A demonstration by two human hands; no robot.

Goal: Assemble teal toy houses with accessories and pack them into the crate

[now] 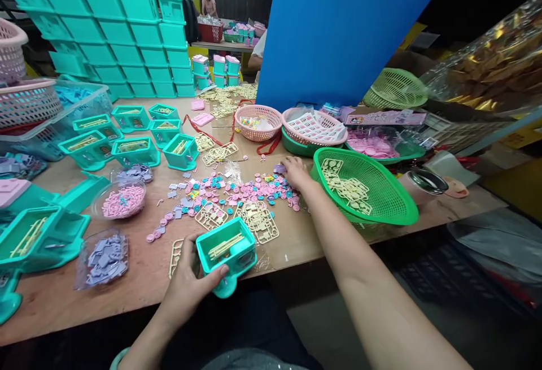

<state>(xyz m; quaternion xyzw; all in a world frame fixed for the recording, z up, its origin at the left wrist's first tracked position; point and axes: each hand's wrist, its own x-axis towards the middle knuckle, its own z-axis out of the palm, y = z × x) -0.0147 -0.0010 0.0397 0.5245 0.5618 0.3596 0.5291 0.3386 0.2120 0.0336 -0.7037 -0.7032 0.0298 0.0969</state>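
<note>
My left hand (189, 282) grips a teal plastic box (249, 262) at the table's front edge, the thumb over its near side. Cream plastic sticks (226, 247) lie inside the box. Farther out, my right hand (295, 171) is at the far right of a spread of small pink, blue and purple parts (254, 188). Its fingers are curled, with a small purple plastic piece (279, 169) at the fingertips. Cream frames of moulded parts (259, 220) lie just beyond the held box, beside the loose parts.
A green basket (381, 183) with cream frames stands right of my right arm. Pink baskets (258, 111) are behind it. Several teal boxes (135, 152) stand left, before a tall teal stack (122, 31). A bowl of pink pieces (122, 200) and a purple-piece tray (106, 257) sit nearer.
</note>
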